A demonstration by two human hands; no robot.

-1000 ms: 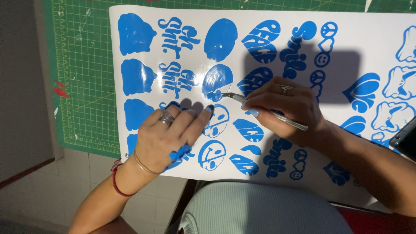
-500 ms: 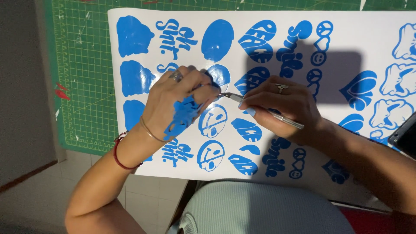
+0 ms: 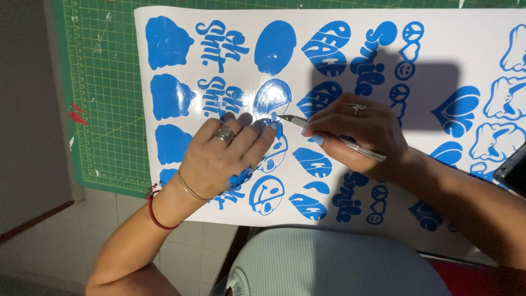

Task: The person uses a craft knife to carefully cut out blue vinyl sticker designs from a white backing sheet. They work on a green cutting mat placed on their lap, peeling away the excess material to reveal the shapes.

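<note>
The left hand (image 3: 219, 156) lies palm down, fingers spread flat on the white sticker sheet (image 3: 339, 131), fingertips toward one o'clock, holding nothing. The right hand (image 3: 356, 134) curls closed around a thin metal tool (image 3: 329, 137), pen-style. The tool's long axis runs from four o'clock to ten o'clock, its tip pointing at ten o'clock onto a blue sticker (image 3: 272, 98) just beyond the left fingertips, above the green cutting mat (image 3: 104, 109)
</note>
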